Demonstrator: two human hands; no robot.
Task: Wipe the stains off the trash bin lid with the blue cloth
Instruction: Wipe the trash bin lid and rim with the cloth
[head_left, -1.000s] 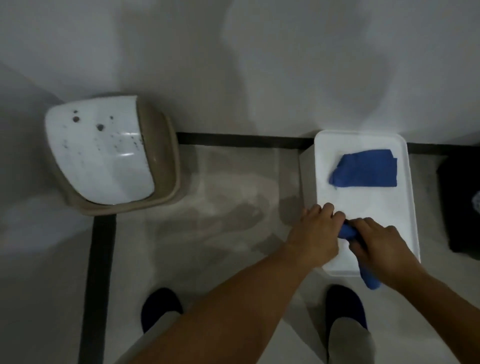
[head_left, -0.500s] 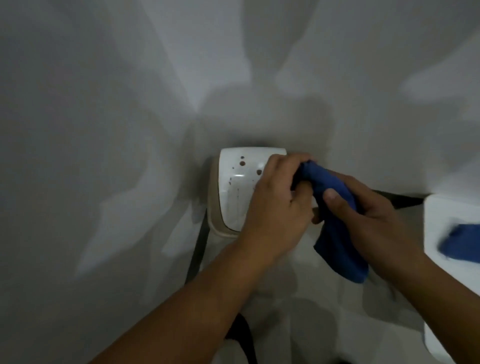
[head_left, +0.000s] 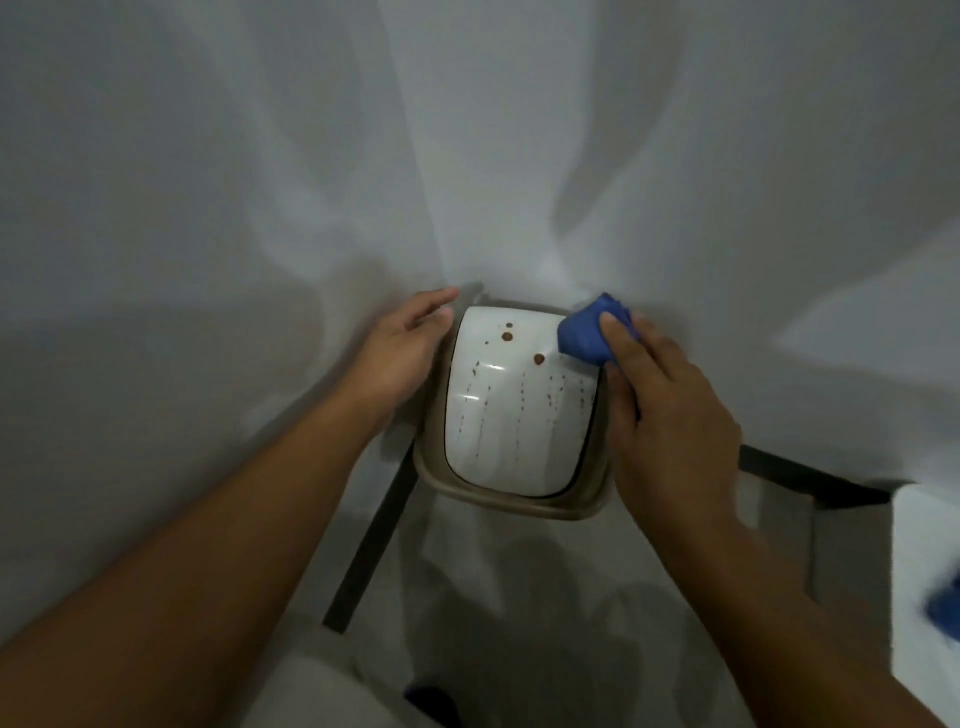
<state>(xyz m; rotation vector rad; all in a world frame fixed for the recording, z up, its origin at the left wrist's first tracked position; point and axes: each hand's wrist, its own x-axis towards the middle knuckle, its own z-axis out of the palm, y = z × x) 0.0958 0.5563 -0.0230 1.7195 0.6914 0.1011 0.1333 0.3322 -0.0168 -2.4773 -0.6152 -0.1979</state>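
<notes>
The trash bin stands against the wall with a white lid (head_left: 511, 431) set in a beige rim (head_left: 519, 501). Brown spots and drip streaks mark the lid's upper half. My right hand (head_left: 670, 415) grips a bunched blue cloth (head_left: 587, 332) and presses it on the lid's far right corner. My left hand (head_left: 402, 353) rests against the bin's left side, fingers spread and holding nothing.
A white box (head_left: 924, 540) at the right edge carries a second blue cloth (head_left: 943, 608). Dark tile lines (head_left: 371, 540) cross the pale floor. The wall rises right behind the bin. My legs and a dark shoe (head_left: 431, 701) show at the bottom.
The view has swung from the white box to the bin. Both hands carried the cloth over; now the left hand has let go and sits beside the bin, the right holds the cloth on the lid.
</notes>
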